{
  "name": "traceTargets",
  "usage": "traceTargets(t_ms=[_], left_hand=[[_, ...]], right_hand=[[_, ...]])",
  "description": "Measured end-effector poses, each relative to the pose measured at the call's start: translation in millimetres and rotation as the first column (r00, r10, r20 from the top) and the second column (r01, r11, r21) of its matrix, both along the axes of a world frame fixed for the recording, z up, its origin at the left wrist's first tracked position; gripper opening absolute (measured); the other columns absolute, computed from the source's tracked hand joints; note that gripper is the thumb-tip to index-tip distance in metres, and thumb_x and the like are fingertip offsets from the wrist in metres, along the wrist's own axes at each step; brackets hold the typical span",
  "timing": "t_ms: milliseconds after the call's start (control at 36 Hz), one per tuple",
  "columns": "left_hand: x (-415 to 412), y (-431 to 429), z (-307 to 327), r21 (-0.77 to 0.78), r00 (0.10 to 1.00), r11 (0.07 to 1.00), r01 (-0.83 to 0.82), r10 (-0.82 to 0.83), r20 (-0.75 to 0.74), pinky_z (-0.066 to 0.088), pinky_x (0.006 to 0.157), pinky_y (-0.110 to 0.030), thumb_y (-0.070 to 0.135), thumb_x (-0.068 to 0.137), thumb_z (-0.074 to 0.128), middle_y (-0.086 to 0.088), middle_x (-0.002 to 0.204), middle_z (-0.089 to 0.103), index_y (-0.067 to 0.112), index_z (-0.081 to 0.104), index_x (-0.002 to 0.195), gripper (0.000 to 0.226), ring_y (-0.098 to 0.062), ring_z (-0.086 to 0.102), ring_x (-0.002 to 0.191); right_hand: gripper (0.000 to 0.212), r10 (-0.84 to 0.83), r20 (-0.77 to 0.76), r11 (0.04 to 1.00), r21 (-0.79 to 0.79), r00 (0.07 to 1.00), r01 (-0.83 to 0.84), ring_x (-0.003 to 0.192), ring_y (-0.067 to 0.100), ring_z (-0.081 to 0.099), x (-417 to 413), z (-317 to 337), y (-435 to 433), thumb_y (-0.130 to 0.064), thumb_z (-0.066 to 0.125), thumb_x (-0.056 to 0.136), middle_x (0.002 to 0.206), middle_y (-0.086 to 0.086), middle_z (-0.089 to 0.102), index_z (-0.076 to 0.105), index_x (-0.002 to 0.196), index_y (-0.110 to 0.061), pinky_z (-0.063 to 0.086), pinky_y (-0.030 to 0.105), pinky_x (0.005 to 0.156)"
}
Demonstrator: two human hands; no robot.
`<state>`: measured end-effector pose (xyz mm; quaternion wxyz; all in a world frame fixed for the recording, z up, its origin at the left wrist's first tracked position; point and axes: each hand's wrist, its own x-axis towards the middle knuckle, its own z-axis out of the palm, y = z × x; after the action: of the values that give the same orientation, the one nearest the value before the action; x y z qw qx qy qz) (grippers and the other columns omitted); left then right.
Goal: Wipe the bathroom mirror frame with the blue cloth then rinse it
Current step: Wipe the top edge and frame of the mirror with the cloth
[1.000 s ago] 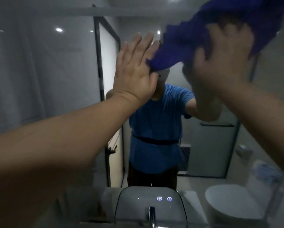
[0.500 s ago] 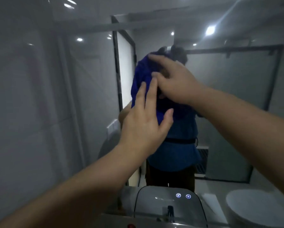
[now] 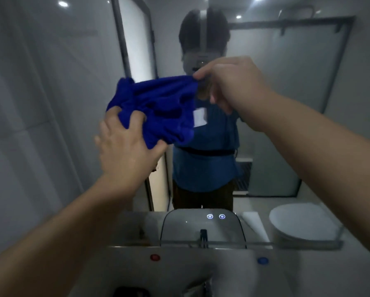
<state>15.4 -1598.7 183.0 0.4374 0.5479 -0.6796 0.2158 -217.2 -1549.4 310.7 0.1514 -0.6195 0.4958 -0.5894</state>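
Observation:
The blue cloth (image 3: 158,108) hangs bunched in the air in front of the bathroom mirror (image 3: 287,103), held by both hands. My left hand (image 3: 126,146) grips its lower left part with fingers dug into the folds. My right hand (image 3: 229,84) pinches its upper right corner between thumb and fingers. A white label shows at the cloth's right edge. The mirror's lower frame edge (image 3: 297,244) runs as a grey strip just above the basin. The cloth is off the glass and off the frame.
Below the mirror is a white basin (image 3: 201,275) with a red knob (image 3: 155,257) and a blue knob (image 3: 262,260). The mirror reflects a person in a blue shirt, a toilet (image 3: 304,224) and a shower door. A grey tiled wall (image 3: 40,125) stands on the left.
The cloth has come down from the top of the mirror to chest height. My left hand, flat and open before, now grips the cloth, and my right hand has shifted to pinching a corner.

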Motion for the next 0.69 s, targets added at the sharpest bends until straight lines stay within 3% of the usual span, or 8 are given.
traceTargets(t_ms=[139, 250, 361, 444, 500, 556, 639, 694], left_hand=[[45.4, -6.0, -70.4, 0.209, 0.977, 0.978, -0.012, 0.056, -0.207, 0.050, 0.098, -0.064, 0.072, 0.077, 0.066, -0.020, 0.148, 0.040, 0.032, 0.043, 0.127, 0.069, -0.050, 0.046, 0.131], [95.9, -19.8, -155.3, 0.491, 0.872, 0.871, 0.006, 0.235, -0.428, 0.052, 0.097, -0.061, 0.073, 0.072, 0.061, -0.027, 0.142, 0.045, 0.030, 0.042, 0.126, 0.072, -0.056, 0.054, 0.123], [110.3, -30.1, -230.9, 0.625, 0.558, 0.762, 0.170, 0.448, -0.698, 0.037, 0.118, -0.057, 0.056, 0.105, 0.053, -0.033, 0.160, 0.041, 0.003, 0.030, 0.163, 0.081, -0.053, 0.046, 0.141], [81.3, -27.4, -242.8, 0.546, 0.309, 0.802, 0.242, 0.469, -0.827, 0.032, 0.124, -0.049, 0.039, 0.112, 0.050, -0.023, 0.166, 0.041, 0.005, 0.023, 0.168, 0.071, -0.043, 0.043, 0.149], [53.0, -16.2, -238.0, 0.521, 0.329, 0.819, 0.240, 0.437, -0.837, 0.036, 0.121, -0.050, 0.038, 0.109, 0.053, -0.023, 0.164, 0.044, 0.010, 0.024, 0.167, 0.071, -0.043, 0.048, 0.144], [19.7, 3.4, -230.7, 0.486, 0.406, 0.832, 0.268, 0.360, -0.840, 0.043, 0.104, -0.047, 0.043, 0.103, 0.061, -0.026, 0.155, 0.048, 0.013, 0.036, 0.160, 0.069, -0.042, 0.056, 0.126], [-26.5, 33.9, -215.3, 0.437, 0.621, 0.826, 0.357, 0.140, -0.771, 0.040, 0.098, -0.039, 0.050, 0.082, 0.079, -0.016, 0.144, 0.046, 0.026, 0.052, 0.136, 0.064, -0.035, 0.053, 0.122], [-43.5, 42.3, -197.7, 0.391, 0.758, 0.843, 0.370, -0.031, -0.652, 0.043, 0.100, -0.034, 0.046, 0.074, 0.086, -0.009, 0.138, 0.050, 0.030, 0.057, 0.129, 0.064, -0.031, 0.054, 0.124]], right_hand=[[0.030, -0.056, -0.042, 0.991, 0.119, 0.998, 0.061, 0.033, 0.025, 0.054, 3.9, 1.4, -4.9, -0.019, 0.055, 0.080, 0.054, 0.014, 0.069, 0.083, 0.067, -0.020, 0.049, 0.028, 0.037], [0.037, -0.090, -0.057, 0.961, 0.258, 0.994, 0.102, 0.032, 0.021, 0.053, 8.3, 13.6, -11.6, -0.018, 0.053, 0.087, 0.056, 0.011, 0.071, 0.084, 0.067, -0.021, 0.051, 0.029, 0.040], [0.034, -0.028, -0.061, 0.975, 0.217, 0.998, 0.040, 0.034, 0.018, 0.048, 7.2, 7.5, -3.6, -0.015, 0.054, 0.088, 0.052, 0.006, 0.066, 0.082, 0.068, -0.012, 0.042, 0.019, 0.037], [0.032, 0.004, -0.068, 0.965, 0.261, 0.998, 0.014, 0.040, 0.017, 0.048, 9.2, 7.0, 1.5, -0.015, 0.051, 0.093, 0.052, 0.001, 0.063, 0.079, 0.076, -0.014, 0.038, 0.019, 0.039], [0.030, -0.017, -0.084, 0.958, 0.282, 0.996, 0.040, 0.042, 0.016, 0.049, 10.9, 8.4, 3.4, -0.015, 0.053, 0.094, 0.053, 0.000, 0.063, 0.078, 0.079, -0.015, 0.039, 0.022, 0.043], [0.031, -0.048, -0.100, 0.963, 0.260, 0.994, 0.073, 0.045, 0.016, 0.052, 11.5, 8.8, 1.1, -0.015, 0.056, 0.092, 0.055, 0.000, 0.066, 0.081, 0.073, -0.014, 0.043, 0.024, 0.045], [0.041, -0.049, -0.109, 0.966, 0.248, 0.993, 0.075, 0.064, 0.025, 0.059, 11.2, 10.1, -4.1, -0.013, 0.055, 0.090, 0.059, 0.002, 0.069, 0.081, 0.059, -0.019, 0.046, 0.027, 0.052], [0.042, -0.044, -0.138, 0.968, 0.241, 0.989, 0.077, 0.056, 0.024, 0.058, 7.9, 10.5, -4.5, -0.014, 0.055, 0.092, 0.056, 0.002, 0.068, 0.081, 0.059, -0.020, 0.046, 0.024, 0.047]])
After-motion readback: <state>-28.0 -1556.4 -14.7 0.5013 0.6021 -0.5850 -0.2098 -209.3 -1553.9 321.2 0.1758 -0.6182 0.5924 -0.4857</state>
